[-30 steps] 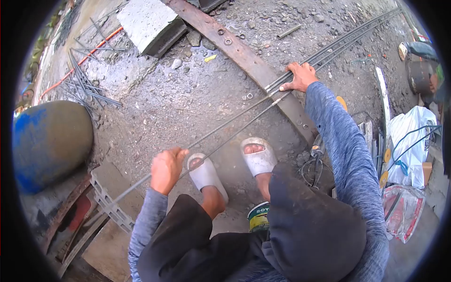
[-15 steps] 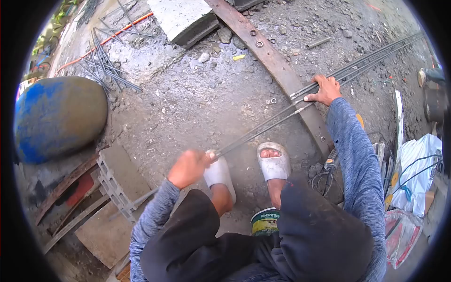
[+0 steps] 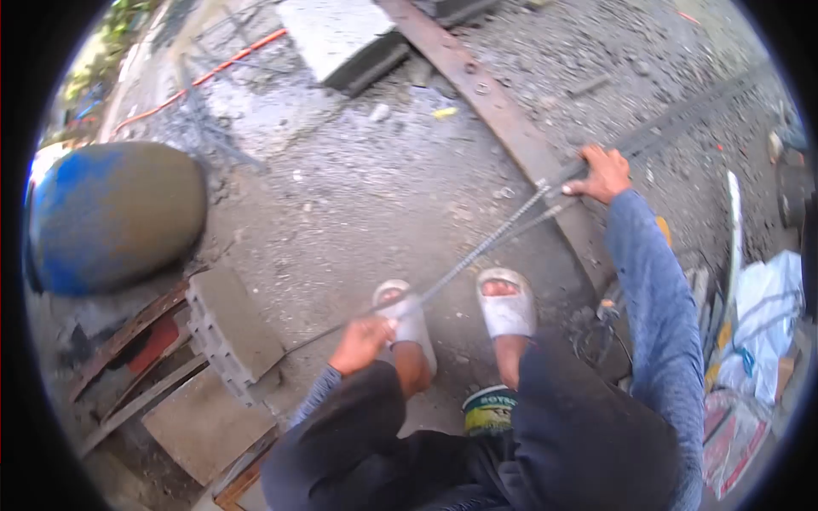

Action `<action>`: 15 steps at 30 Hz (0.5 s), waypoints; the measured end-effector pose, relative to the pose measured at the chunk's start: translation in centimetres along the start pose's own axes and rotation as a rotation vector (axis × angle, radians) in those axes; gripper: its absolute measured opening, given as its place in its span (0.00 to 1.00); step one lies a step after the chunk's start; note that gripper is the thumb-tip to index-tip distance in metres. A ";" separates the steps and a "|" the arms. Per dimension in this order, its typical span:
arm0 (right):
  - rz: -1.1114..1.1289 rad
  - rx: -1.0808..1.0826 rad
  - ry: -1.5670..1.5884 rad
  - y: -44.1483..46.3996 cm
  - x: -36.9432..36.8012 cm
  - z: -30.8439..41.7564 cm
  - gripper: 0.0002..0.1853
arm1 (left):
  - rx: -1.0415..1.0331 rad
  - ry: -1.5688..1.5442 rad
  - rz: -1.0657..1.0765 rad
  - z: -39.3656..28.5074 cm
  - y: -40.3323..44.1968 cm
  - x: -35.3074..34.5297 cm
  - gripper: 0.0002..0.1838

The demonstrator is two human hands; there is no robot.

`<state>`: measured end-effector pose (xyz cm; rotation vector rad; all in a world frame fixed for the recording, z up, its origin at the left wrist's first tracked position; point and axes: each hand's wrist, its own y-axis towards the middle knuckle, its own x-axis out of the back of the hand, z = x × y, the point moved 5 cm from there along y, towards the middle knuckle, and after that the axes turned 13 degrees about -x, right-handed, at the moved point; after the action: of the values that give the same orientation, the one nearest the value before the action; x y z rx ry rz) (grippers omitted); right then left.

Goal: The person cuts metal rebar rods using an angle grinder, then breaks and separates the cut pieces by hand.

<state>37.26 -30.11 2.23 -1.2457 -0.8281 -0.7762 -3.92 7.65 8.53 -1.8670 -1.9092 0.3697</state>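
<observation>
The ribbed rod (image 3: 481, 249) slants between the hands, its long axis running up-right from the left hand (image 3: 364, 342), closed around its lower part, to the right hand (image 3: 601, 175), which clasps the rod bundle (image 3: 682, 113) beside the flat bar (image 3: 516, 140)

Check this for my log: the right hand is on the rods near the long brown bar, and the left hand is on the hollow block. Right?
The left hand is on the rods, not the hollow block, as the head view shows; the rest stands.
</observation>
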 end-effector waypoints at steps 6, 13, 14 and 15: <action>-0.072 -0.038 0.053 -0.3 0.0 0.6 0.42 | 0.148 -0.186 -0.455 -5.9 -3.0 6.0 0.24; -0.055 -0.039 0.084 -1.1 0.4 1.1 0.40 | -0.534 1.345 -1.281 -23.8 4.6 35.8 0.28; -0.076 -0.029 0.090 -1.2 0.5 1.1 0.40 | -0.612 1.469 -1.321 -25.3 5.5 34.4 0.29; -0.142 0.010 0.098 -0.9 0.0 0.7 0.41 | -0.600 1.234 -1.086 -25.4 7.1 31.0 0.28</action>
<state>36.40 -29.54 2.79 -1.1396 -0.8460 -0.9394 14.93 35.91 30.95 -0.5930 -1.7190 -1.4332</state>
